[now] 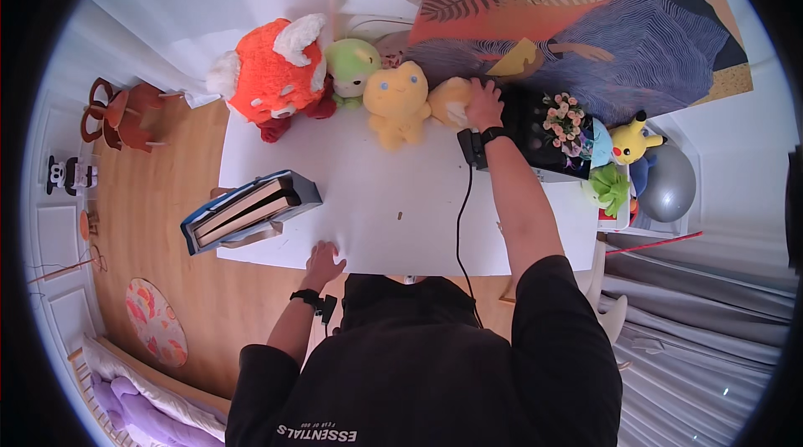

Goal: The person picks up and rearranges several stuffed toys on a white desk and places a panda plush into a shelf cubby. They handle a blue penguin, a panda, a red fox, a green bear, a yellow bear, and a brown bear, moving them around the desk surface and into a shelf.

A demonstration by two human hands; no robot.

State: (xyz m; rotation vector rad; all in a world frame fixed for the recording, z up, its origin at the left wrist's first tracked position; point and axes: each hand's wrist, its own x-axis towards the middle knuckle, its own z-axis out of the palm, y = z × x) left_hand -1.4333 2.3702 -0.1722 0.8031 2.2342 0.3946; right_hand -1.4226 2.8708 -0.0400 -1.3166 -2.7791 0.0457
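Observation:
My right hand (485, 106) reaches to the back of the white table (401, 190) and grips the right side of a tan and white plush toy (449, 103), partly hiding it. Left of that toy, a yellow plush toy (396, 102) with blue eyes sits upright. A green plush toy (352, 67) and a large red and white plush animal (276, 77) continue the row. At the table's front edge, my left hand (324, 262) rests on the surface with its fingers apart, holding nothing. Each wrist wears a black strap with a small device.
A bag of books (251, 212) stands at the table's left edge. To the right of my right hand is a black box (533, 133) with a flower bouquet (563, 118). A black cable (461, 227) crosses the tabletop. Beyond the right edge are a Pikachu plush (629, 141) and a grey ball (668, 183).

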